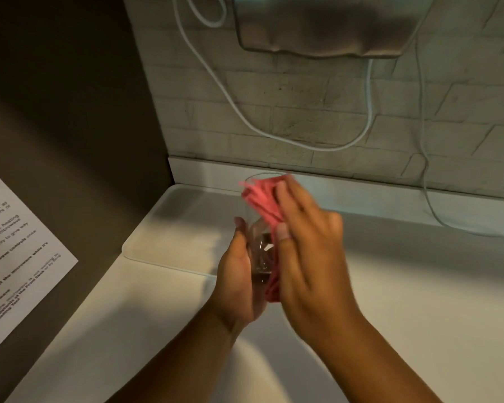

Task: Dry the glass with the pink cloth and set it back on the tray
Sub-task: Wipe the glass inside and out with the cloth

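A clear drinking glass (261,251) is held upright above the counter, in front of the white tray (169,228). My left hand (239,274) wraps around its lower left side. My right hand (309,245) presses the pink cloth (264,202) against the glass's right side and over its rim. Part of the cloth hangs down along the glass toward its base. The hands and cloth are blurred by motion. The tray lies to the left behind the glass with nothing on it.
A white counter (405,286) runs under the hands to a brick-tile wall. A metal appliance (332,24) hangs on the wall above, with white cables (370,112) looping down. A dark box with a printed notice (15,251) stands at the left.
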